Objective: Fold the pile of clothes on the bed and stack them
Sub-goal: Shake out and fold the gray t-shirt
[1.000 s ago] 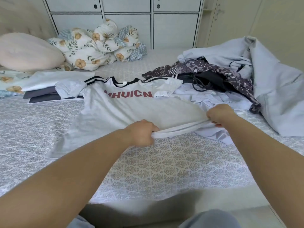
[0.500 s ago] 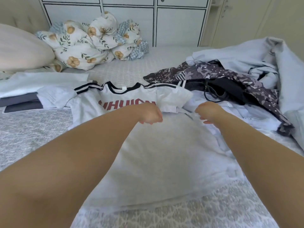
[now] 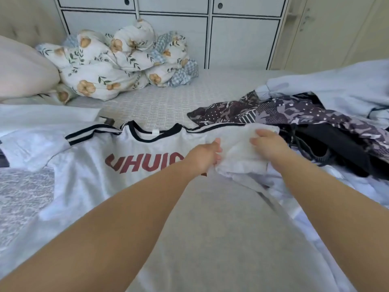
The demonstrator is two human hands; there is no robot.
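A white T-shirt (image 3: 88, 182) with black trim and red letters lies face up across the bed, collar away from me. Both my hands are at its right sleeve (image 3: 237, 152), which is bunched up. My left hand (image 3: 205, 155) grips the sleeve's inner edge with curled fingers. My right hand (image 3: 266, 142) rests on the sleeve's outer part, fingers bent over the cloth. The unfolded pile (image 3: 311, 121) of patterned, black and pale blue clothes lies just right of the sleeve. Folded clothes (image 3: 42, 114) sit at the left edge.
A floral duvet (image 3: 117, 64) is bundled at the head of the bed beside a pink pillow (image 3: 23, 70). White cabinet doors (image 3: 242, 39) stand behind the bed. The grey patterned bedspread (image 3: 23, 190) shows at the left.
My hands let go of the shirt's hem, reached forward over the shirt, and now hold its right sleeve. The view has moved closer to the shirt.
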